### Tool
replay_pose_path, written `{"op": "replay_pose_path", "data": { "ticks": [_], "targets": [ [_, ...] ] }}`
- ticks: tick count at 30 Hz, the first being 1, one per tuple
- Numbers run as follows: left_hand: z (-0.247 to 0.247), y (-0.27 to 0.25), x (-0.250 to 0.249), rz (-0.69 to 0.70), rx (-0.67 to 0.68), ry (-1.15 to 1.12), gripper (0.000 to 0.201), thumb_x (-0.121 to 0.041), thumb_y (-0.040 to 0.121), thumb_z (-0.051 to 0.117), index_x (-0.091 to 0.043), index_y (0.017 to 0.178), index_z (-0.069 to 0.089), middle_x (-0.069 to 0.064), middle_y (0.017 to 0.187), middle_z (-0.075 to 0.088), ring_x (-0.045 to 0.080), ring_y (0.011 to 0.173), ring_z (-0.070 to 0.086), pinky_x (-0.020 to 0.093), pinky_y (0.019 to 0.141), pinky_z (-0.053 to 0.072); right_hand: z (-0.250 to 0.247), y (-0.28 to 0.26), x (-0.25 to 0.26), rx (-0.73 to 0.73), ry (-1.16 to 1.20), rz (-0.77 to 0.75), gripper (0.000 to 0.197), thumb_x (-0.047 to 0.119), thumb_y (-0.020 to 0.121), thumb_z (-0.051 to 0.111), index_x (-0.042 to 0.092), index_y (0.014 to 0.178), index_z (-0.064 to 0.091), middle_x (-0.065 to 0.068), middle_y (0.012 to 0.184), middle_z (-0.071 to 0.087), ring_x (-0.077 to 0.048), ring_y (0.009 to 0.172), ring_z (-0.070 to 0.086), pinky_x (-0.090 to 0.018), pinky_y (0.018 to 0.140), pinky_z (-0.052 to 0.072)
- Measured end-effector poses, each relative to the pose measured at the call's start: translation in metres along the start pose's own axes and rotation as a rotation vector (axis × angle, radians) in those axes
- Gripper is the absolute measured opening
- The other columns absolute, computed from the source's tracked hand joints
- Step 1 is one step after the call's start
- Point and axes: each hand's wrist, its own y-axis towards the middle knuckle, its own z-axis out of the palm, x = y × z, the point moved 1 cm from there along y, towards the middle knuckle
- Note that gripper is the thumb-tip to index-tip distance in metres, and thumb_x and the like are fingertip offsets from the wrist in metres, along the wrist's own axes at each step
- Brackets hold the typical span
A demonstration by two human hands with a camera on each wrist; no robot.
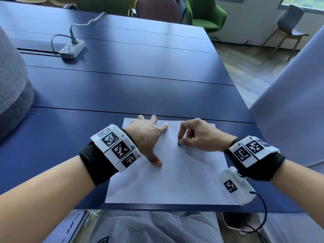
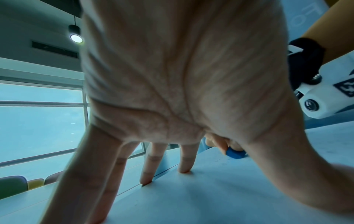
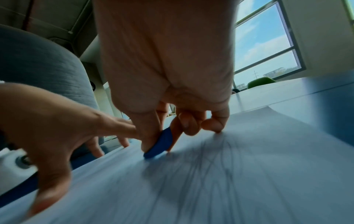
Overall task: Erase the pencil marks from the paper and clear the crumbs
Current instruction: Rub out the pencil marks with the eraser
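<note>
A white sheet of paper point(image 1: 157, 186) lies at the near edge of the blue table point(image 1: 122, 76). My left hand point(image 1: 149, 137) rests spread on the paper's upper left part, fingers straight, thumb tip pressing down. My right hand point(image 1: 194, 135) pinches a small blue eraser point(image 1: 179, 142) between thumb and forefinger, its lower edge on the paper. The eraser point(image 3: 161, 145) also shows in the right wrist view, and again point(image 2: 235, 153) in the left wrist view. Faint pencil marks point(image 1: 198, 155) run under and below my right hand. Dark crumbs point(image 1: 182, 176) are scattered down the sheet's middle.
A grey power strip point(image 1: 71, 49) with its cable lies at the far left of the table. A grey cushioned object point(image 1: 12, 85) stands at the left edge. Chairs point(image 1: 205, 13) line the far side. A pale panel point(image 1: 298, 102) rises at the right.
</note>
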Motion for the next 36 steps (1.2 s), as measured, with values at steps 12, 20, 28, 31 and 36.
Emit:
{"op": "replay_pose_path", "data": {
  "ticks": [12,20,28,31,36],
  "targets": [
    [-0.003,0.002,-0.004,-0.014,0.010,0.008,0.128,-0.070,0.062,0.076,-0.025,0.155,0.000,0.017,0.160,0.006,0.044,0.132,0.033,0.040,0.092,0.044,-0.010,0.003,0.004,0.040,-0.067,-0.019,0.007,0.023,0.083,0.072,0.023,0.080,0.066,0.010,0.064,0.057,-0.001,0.052,0.049,-0.013,0.052,0.037],
    [-0.003,0.003,-0.004,-0.010,0.027,0.004,0.130,-0.068,0.061,0.077,-0.025,0.155,-0.001,0.018,0.160,0.004,0.044,0.132,0.034,0.043,0.096,0.043,-0.006,-0.007,0.000,0.087,-0.068,-0.030,0.005,0.023,0.085,0.069,0.021,0.084,0.065,0.008,0.068,0.058,-0.002,0.052,0.048,-0.012,0.050,0.037],
    [-0.006,0.002,-0.005,-0.003,0.044,-0.019,0.132,-0.064,0.061,0.080,-0.020,0.155,0.000,0.023,0.159,-0.002,0.040,0.127,0.044,0.045,0.099,0.045,-0.005,0.001,-0.012,-0.093,-0.023,-0.014,0.009,0.023,0.086,0.068,0.022,0.082,0.060,0.006,0.068,0.058,-0.005,0.059,0.051,-0.021,0.059,0.040],
    [-0.008,0.001,-0.007,-0.006,0.061,-0.030,0.132,-0.060,0.063,0.081,-0.016,0.155,-0.002,0.025,0.159,-0.005,0.038,0.121,0.052,0.047,0.095,0.047,-0.012,0.000,-0.011,-0.010,-0.063,-0.010,0.007,0.026,0.086,0.069,0.023,0.082,0.063,0.010,0.066,0.058,0.000,0.053,0.050,-0.015,0.054,0.035],
    [-0.009,-0.003,-0.008,-0.017,0.063,-0.049,0.130,-0.057,0.065,0.081,-0.016,0.155,-0.002,0.028,0.158,-0.005,0.038,0.120,0.053,0.052,0.099,0.044,-0.012,0.007,-0.015,-0.152,-0.046,-0.006,0.008,0.023,0.086,0.068,0.020,0.081,0.061,0.007,0.068,0.059,-0.004,0.061,0.052,-0.022,0.062,0.040]
  ]
}}
